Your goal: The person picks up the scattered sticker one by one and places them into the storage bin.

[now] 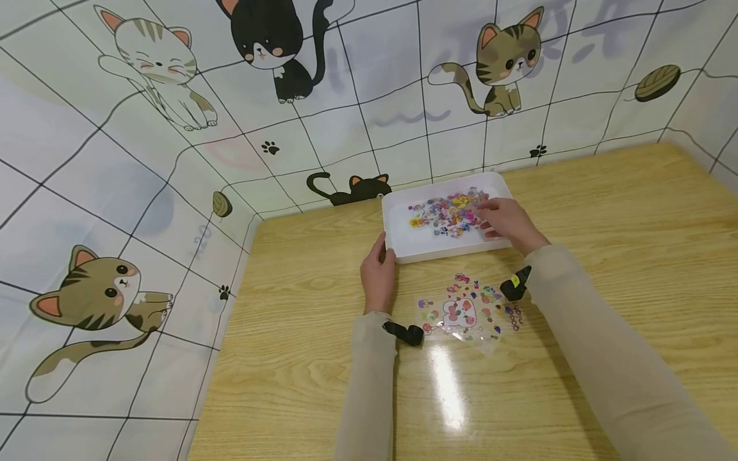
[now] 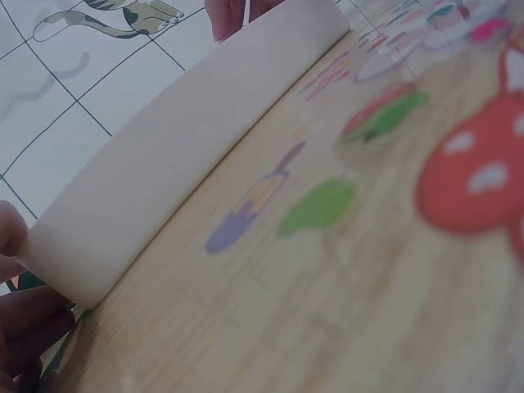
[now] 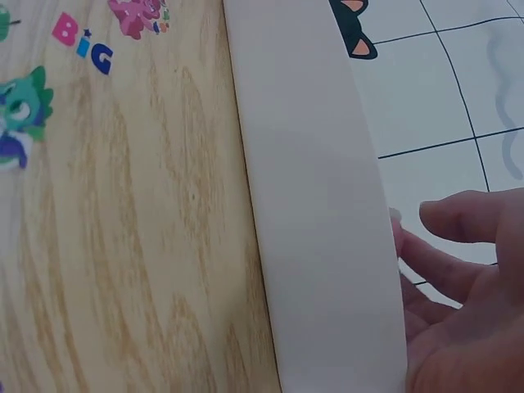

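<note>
Around: cat-print wall point(image 1: 398, 115) behind the wood-grain table point(image 1: 288, 288), with overlapping clear sticker sheets point(image 1: 461, 314) on the near side of the tray, partly hidden by the black wrist device point(image 1: 515, 283) on the right. White tray point(image 1: 406, 238) lies flat between the hands, its loose heap of small colourful stickers point(image 1: 450, 214) just by the right fingertips. Left hand point(image 1: 378, 272) grips the tray's near-left corner, thumb at the rim; right hand point(image 1: 510, 224) reaches over the right end, thumb and forefinger parted, contact with stickers unclear.

Homelike corner: cat-print walls point(image 1: 392, 77), wooden tabletop point(image 1: 300, 333)
</note>
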Demonstrator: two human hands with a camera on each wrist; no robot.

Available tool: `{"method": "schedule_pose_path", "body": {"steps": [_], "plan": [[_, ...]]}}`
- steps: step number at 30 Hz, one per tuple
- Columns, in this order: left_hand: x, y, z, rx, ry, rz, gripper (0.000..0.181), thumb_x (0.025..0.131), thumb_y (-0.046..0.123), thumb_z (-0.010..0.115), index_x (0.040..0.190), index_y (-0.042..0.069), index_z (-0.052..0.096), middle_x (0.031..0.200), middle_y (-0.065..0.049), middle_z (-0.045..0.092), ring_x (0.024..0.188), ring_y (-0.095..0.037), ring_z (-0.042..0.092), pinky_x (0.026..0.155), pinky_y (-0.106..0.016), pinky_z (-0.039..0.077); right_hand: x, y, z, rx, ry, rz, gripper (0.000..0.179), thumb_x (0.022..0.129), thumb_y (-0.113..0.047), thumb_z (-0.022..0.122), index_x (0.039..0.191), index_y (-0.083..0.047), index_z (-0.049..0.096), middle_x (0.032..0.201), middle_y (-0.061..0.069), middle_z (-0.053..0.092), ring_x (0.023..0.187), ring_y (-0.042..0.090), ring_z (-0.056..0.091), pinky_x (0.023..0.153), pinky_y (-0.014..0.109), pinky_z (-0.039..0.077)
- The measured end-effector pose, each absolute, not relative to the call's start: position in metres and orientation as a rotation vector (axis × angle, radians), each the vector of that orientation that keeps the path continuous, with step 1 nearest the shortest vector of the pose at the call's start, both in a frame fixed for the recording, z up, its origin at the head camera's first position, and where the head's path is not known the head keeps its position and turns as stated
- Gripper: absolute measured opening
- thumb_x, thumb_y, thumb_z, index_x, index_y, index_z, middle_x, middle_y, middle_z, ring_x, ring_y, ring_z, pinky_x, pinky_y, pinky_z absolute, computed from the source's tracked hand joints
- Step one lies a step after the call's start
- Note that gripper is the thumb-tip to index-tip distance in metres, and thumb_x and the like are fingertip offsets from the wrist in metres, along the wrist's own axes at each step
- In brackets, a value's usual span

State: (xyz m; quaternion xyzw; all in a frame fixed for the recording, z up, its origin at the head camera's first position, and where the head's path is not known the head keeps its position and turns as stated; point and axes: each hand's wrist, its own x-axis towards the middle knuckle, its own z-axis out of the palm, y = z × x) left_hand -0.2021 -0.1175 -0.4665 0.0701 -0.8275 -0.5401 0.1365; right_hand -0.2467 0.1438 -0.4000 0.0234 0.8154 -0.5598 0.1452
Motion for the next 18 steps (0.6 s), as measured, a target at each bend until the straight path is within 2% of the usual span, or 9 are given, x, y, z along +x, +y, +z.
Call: {"method": "schedule_pose_path", "body": {"steps": [5, 10, 14, 18], "plan": [[-0.202, -0.118, -0.466, 0.205, -2.402, -1.562, 0.041, 0.09, 0.026, 0.046, 0.131, 0.025, 0.047, 0.125, 0.013, 0.049, 0.115, 0.001, 0.041, 0.093, -0.022, 0.037, -0.245, 0.146, -0.402, 0.031, 2.35, -1.696, 0.045, 0.096, -0.026, 0.038, 0.131, 0.002, 0.038, 0.117, 0.023, 0.048, 0.101, 0.034, 0.05, 0.083, 0.042, 0.046], [-0.202, -0.119, -0.467, 0.225, -2.413, -1.557, 0.041, 0.09, 0.028, 0.046, 0.131, 0.028, 0.046, 0.125, 0.013, 0.049, 0.115, -0.001, 0.042, 0.094, -0.024, 0.037, -0.243, 0.148, -0.405, -0.027, 2.379, -1.752, 0.043, 0.096, -0.027, 0.038, 0.127, 0.001, 0.043, 0.114, 0.022, 0.05, 0.097, 0.034, 0.052, 0.081, 0.043, 0.046], [-0.202, -0.119, -0.468, 0.233, -2.415, -1.556, 0.041, 0.09, 0.028, 0.046, 0.13, 0.03, 0.047, 0.125, 0.014, 0.049, 0.115, 0.0, 0.042, 0.094, -0.023, 0.037, -0.239, 0.149, -0.406, -0.076, 2.43, -1.763, 0.043, 0.095, -0.03, 0.04, 0.125, 0.0, 0.046, 0.109, 0.021, 0.053, 0.093, 0.031, 0.054, 0.078, 0.042, 0.048], [-0.203, -0.117, -0.467, 0.237, -2.413, -1.555, 0.04, 0.089, 0.027, 0.047, 0.13, 0.03, 0.047, 0.124, 0.014, 0.05, 0.115, 0.0, 0.041, 0.094, -0.023, 0.037, -0.235, 0.152, -0.409, -0.133, 2.478, -1.767, 0.045, 0.094, -0.035, 0.041, 0.124, -0.002, 0.048, 0.105, 0.02, 0.055, 0.088, 0.027, 0.056, 0.074, 0.035, 0.05]]}}
